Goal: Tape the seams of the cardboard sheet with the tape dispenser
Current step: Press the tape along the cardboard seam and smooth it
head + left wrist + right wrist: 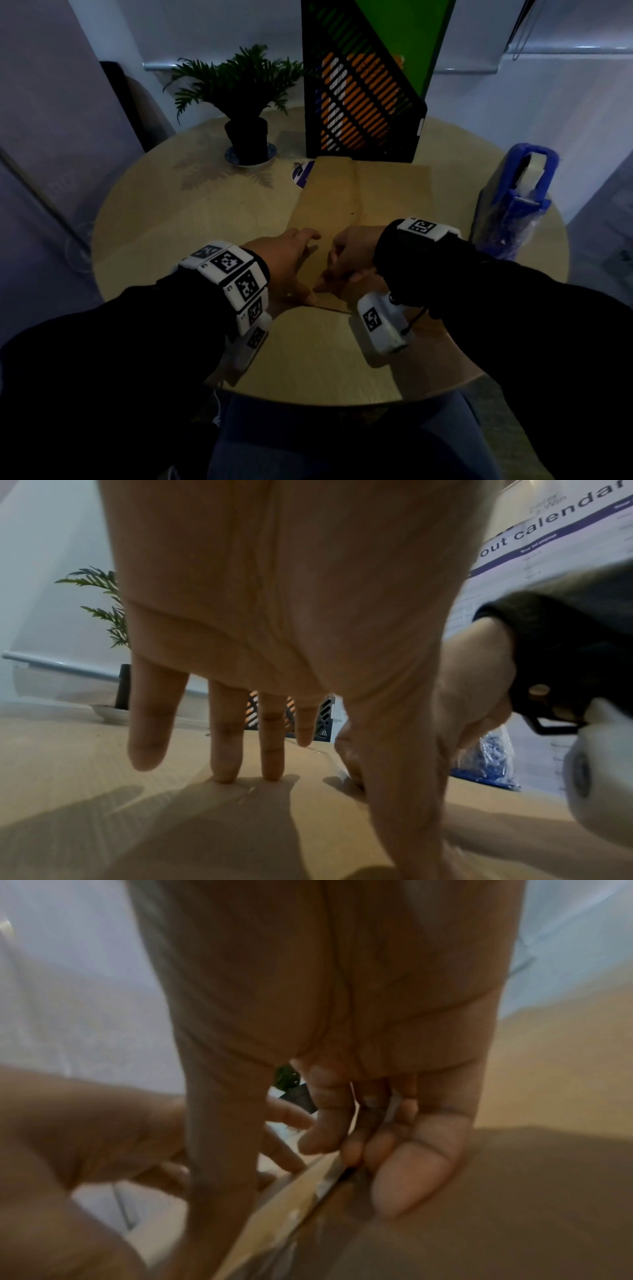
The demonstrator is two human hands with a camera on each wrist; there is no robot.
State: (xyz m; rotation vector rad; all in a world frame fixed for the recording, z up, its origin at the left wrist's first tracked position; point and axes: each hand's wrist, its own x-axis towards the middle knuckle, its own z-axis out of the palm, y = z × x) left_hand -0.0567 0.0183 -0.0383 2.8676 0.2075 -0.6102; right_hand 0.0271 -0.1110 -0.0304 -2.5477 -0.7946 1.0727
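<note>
A brown cardboard sheet lies flat on the round wooden table, its seam running away from me. My left hand lies spread on the sheet's near end, and straight fingertips press the cardboard. My right hand is beside it. In the right wrist view its thumb and curled fingers pinch the sheet's raised near edge, where a glossy clear strip shows. The blue tape dispenser stands apart at the table's right edge, partly in a plastic bag.
A black slotted file holder stands right behind the sheet's far end. A potted plant on a saucer is at the back left. A purple and white round sticker peeks out by the sheet's far left corner. Walls close in behind.
</note>
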